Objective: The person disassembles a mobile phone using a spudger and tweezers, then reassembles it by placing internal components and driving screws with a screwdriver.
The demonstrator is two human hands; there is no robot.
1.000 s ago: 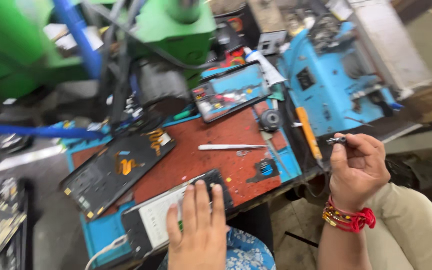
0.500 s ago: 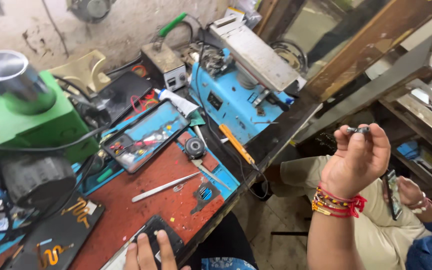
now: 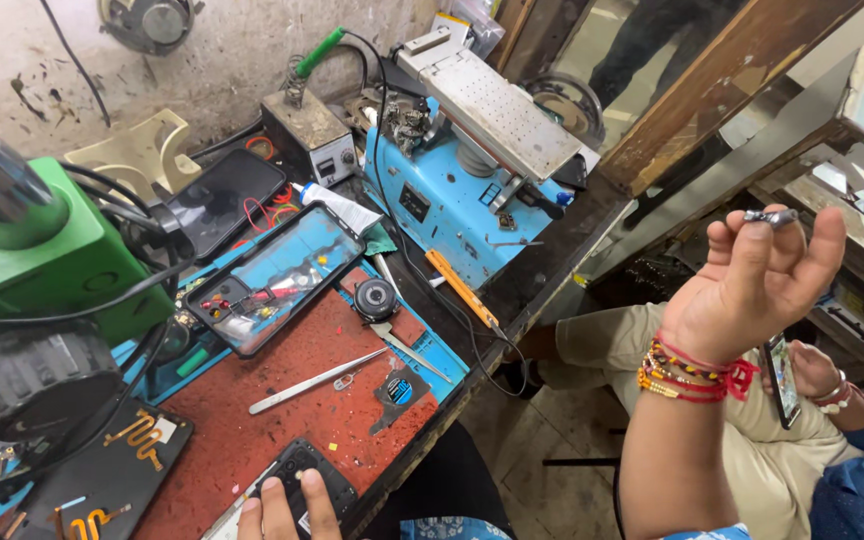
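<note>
While the left hand [image 3: 287,505] stays flat, fingers together, on the phone [image 3: 302,475] at the table edge, the right hand [image 3: 752,290] has risen, fingers pinching a small metal part [image 3: 770,216].

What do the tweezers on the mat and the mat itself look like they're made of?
Tweezers: apparently bare metal, silvery with a dull shine along the thin blades. Mat: probably rubber or silicone, matte red with a finely grained, scuffed surface and blue edging.
</note>
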